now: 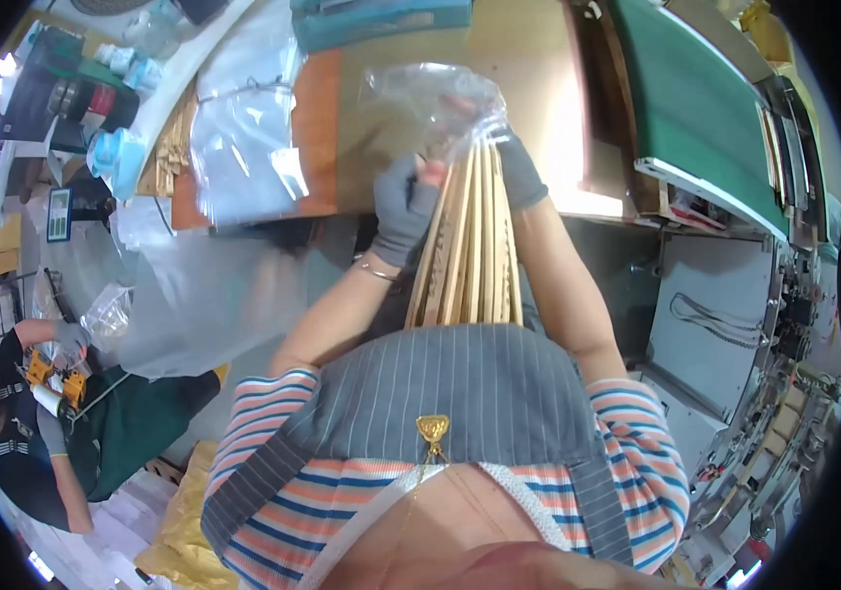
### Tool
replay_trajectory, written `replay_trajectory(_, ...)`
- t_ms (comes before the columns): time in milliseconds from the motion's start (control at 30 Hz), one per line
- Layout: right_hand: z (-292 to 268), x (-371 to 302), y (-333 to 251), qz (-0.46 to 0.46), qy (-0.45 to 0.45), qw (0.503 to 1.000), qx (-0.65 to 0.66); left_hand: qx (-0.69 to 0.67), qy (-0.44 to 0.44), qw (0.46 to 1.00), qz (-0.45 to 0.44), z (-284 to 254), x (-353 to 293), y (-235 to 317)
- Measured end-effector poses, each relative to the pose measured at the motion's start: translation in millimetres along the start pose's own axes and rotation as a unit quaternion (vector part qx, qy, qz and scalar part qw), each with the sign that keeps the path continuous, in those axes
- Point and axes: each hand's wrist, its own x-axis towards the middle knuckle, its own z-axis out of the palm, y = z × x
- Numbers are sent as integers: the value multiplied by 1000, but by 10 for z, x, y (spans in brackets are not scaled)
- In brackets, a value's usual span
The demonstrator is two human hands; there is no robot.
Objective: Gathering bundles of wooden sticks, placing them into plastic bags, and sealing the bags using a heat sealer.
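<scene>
A bundle of long, thin, pale wooden strips (468, 246) stands between my arms, its near end against my striped apron. A clear plastic bag (460, 93) lies crumpled over the far end of the bundle. My left hand (407, 208), in a grey glove with bare fingertips, is closed at the left side of the strips, next to the bag's mouth. My right hand (521, 169), gloved alike, lies along their right side. Its fingers reach under or behind the plastic and show only faintly, so their grip is hard to make out.
A stack of clear plastic bags (248, 138) lies on the worktable (317, 147) at left. A teal tray (381, 20) is at the far edge. Green boards (706, 108) stand at right. At lower left, another person (57, 423) holds a yellow hand tool (55, 382).
</scene>
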Motion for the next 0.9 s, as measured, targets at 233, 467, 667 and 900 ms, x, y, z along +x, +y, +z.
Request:
replay_trajectory(233, -230, -1271, 556, 195, 61, 975, -92, 93, -180, 978, 56, -593, -724, 115)
replay_trajectory(467, 320, -409, -379, -336, 116, 486, -798, 179, -122, 976, 23, -399, 317, 688)
replay_trajectory(667, 751, 158, -1129, -277, 85, 359, -887, 458, -272, 814, 231, -780, 1824, 510)
replay_trajectory(900, 593, 450, -1743, -254, 66, 575, -775, 255, -250, 932, 58, -580, 2042, 798)
